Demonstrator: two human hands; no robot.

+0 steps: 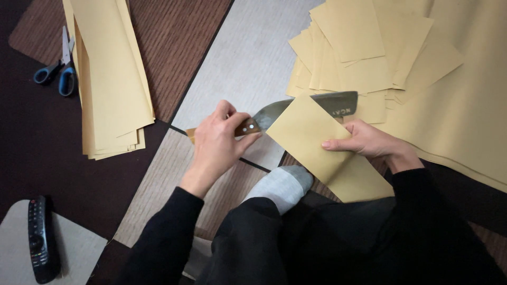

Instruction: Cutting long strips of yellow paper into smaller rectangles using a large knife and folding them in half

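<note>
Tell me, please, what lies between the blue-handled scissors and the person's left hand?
In the head view, a stack of long yellow paper strips lies between the scissors and the left hand, on the brown floor mat.

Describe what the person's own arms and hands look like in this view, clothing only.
Both arms wear long, plain black sleeves that end at the wrists. The left hand and right hand are bare: no gloves, rings, watch or bracelet show. The sleeves carry no visible markings or patterns, and the fabric looks soft and matte.
</note>
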